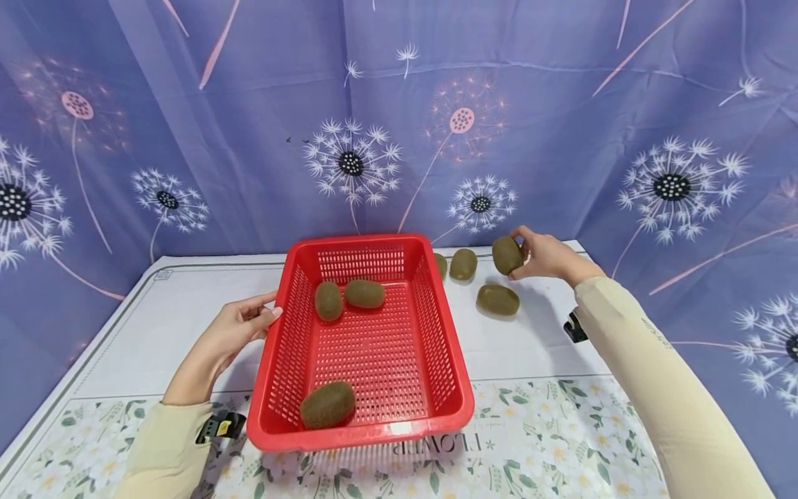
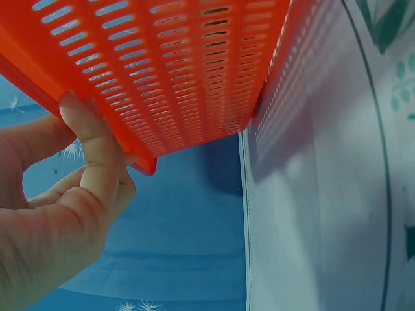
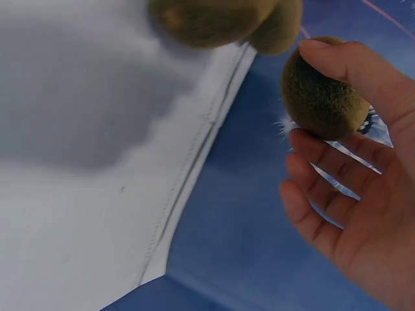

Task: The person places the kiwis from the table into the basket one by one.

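Between the thumb and fingers of my right hand (image 1: 550, 257) is a brown fuzzy kiwi (image 1: 506, 255), lifted off the table at the back right. The right wrist view shows the thumb on top of this kiwi (image 3: 322, 94) and the fingers beneath. My left hand (image 1: 226, 337) pinches the left rim of a red plastic basket (image 1: 458, 360); in the left wrist view the thumb and fingers lie on either side of that rim (image 2: 48, 97). Inside the basket lie two kiwis side by side (image 1: 364, 294) toward the back and one kiwi (image 1: 327, 405) in the near left corner.
Right of the basket, one kiwi (image 1: 498, 299) lies below my right hand, another kiwi (image 1: 463, 265) sits near the back edge, and a third (image 1: 441, 265) is partly hidden by the basket wall. A blue dandelion-print curtain (image 1: 399, 138) hangs behind the cloth-covered table (image 1: 517, 353).
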The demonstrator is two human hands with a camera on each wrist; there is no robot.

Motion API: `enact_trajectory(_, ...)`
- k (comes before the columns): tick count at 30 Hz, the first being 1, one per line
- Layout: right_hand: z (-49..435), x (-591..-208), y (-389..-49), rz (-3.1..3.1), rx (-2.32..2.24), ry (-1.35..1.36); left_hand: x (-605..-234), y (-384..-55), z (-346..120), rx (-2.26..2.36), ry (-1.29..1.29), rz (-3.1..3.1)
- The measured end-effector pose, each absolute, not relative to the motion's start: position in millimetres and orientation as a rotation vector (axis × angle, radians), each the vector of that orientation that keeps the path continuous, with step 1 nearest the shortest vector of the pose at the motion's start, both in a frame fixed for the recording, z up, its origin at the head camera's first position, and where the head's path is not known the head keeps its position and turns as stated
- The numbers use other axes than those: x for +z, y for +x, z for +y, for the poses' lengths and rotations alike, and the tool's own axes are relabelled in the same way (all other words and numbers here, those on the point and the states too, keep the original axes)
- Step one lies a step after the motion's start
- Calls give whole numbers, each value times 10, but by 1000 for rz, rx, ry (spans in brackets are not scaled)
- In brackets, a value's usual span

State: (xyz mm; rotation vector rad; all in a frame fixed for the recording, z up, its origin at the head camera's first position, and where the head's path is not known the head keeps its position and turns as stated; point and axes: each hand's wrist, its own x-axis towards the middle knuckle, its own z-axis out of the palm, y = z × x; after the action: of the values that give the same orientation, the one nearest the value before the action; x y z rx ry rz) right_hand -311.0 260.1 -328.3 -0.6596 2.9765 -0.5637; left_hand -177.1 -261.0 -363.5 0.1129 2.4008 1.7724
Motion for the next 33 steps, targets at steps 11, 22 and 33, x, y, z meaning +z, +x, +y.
enact_trajectory(11,2272,-3086,-3208,2941,-630,-655,-3641,-1769,-2614,1774,116,2401)
enact_trajectory(22,1897,-2878,-3259,2944,-697,-686,-3639,-1762,-2608,1781,121,2403)
enact_trajectory(33,1529,-2728,-3273,2941,-728,-787,-3633,-1769,-2609,1770,116,2405)
